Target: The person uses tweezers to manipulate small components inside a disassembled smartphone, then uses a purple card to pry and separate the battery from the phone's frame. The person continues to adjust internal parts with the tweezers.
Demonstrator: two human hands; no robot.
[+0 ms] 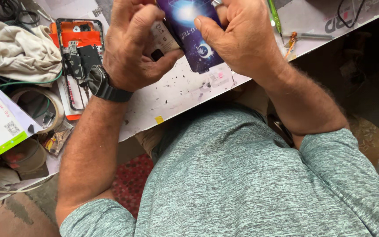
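Fingers of the left hand [132,44] and right hand [237,37] close around a purple glossy packet [194,33] and a white-labelled battery [163,40] tucked against it, above the white workbench [176,94], right of the opened phone [79,57].

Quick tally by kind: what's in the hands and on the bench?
Hands: 2, left hand and right hand, both on the purple packet
Purple packet: 1
Opened phone: 1
Tape roll: 1
Cloth: 1
Green tool: 1
Wristwatch: 1
Total: 8
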